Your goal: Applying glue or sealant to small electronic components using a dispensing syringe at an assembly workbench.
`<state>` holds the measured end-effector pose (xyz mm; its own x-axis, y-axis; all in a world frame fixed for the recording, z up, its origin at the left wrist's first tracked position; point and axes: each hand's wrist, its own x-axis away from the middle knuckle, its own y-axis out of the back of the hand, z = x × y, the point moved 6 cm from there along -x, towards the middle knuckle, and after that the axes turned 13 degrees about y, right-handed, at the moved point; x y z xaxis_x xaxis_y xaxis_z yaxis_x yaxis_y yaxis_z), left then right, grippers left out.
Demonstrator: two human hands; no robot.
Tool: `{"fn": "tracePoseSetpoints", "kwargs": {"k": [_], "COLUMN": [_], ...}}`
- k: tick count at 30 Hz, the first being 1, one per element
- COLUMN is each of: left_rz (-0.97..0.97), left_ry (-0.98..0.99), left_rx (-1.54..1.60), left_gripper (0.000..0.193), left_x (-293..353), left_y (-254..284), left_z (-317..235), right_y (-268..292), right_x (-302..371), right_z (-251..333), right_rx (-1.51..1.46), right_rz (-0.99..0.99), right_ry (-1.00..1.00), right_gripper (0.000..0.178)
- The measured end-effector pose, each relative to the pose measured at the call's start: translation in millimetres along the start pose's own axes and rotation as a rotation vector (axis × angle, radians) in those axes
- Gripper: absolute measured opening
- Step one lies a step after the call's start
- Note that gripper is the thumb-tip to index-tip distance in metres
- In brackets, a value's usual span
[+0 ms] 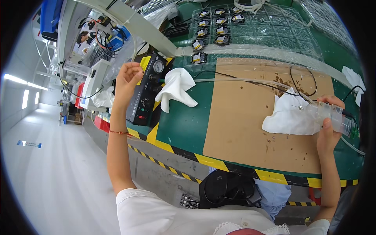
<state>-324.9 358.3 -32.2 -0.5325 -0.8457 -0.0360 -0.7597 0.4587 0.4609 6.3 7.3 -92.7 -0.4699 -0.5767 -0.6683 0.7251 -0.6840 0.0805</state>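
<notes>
My right hand point(329, 125) is wrapped around a clear dispensing syringe point(337, 117) at the right side of the bench. Its thin needle tip points left, above a crumpled white cloth point(284, 117). On the left, my left hand point(129, 78) is raised beside a black dispenser controller point(143, 94) with a round gauge and knobs. The fingers there are curled, thumb against fingertips; whatever may be between them is hidden. A second white cloth point(176, 88) lies against the controller's right side.
A brown cardboard sheet point(235, 117) with dark stains covers much of the green bench top. A clear tube point(235, 79) and black cable run across it. Behind stands a clear plastic tray point(266, 35) with several round black parts point(221, 30). Yellow-black tape point(211, 162) edges the bench.
</notes>
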Motion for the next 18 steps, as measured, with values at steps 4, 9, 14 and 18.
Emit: {"fn": "tracePoseSetpoints", "kwargs": {"k": [4,9,14,18], "left_rz": [-0.046,-0.088,-0.141,-0.163], "left_ry": [0.066,0.053,0.017,0.004], "left_rx": [-0.039,-0.082,-0.157,-0.119], "left_gripper": [0.023,0.022,0.021,0.021], "left_x": [5,6,4,4], "left_y": [12,16,17,19], "left_z": [22,36,38,42], "right_y": [-2,-3,-3,-4], "right_x": [0,1,2,2], "right_z": [1,-2,-1,-1], "right_rx": [0.013,0.017,0.008,0.028], "right_rz": [0.006,0.023,0.016,0.028], "right_ry": [0.002,-0.024,-0.022,-0.02], "right_gripper": [0.043,0.042,0.042,0.042]}}
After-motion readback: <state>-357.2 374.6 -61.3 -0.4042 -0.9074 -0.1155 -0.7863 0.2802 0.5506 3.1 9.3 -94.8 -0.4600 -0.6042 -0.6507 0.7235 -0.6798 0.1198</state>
